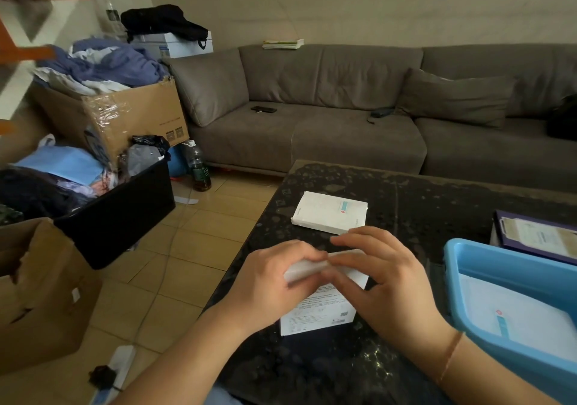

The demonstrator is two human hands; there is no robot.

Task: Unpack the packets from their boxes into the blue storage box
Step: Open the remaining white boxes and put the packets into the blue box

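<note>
Nearest: left hand [274,275] and right hand [379,276] both on upright white box [324,304], standing on end on dark glass table [421,198] close to the near edge. Left fingers curled round the top-left corner, gripping; right fingers bent over the top flap, thumb side pressing the front face, so gripping too. Top end looks part-lifted, flap not fully clear; can't tell if packets inside have started to show. Judged step: opening the top end to get contents out. Risks from here: box tall and narrow on a slick top, so a hard tug on the flap w/o the other hand steadying could tip it or skid it twd the table edge; flap may tear if pulled at one corner only; upending too fast could spill packets onto table or tiled floor rather than into the bin. Just right: blue storage box [468,283], overhanging near corner of table, w/ one white packet [515,320] already lying flat inside; a knock from right forearm could shift it. Beyond hands: second white box [331,212], flat, closed, untouched, apart from first. Far right: clipboard [537,236]. Farther: grey sofa [312,142], cardboard boxes and black tub of clothes at left.
</note>
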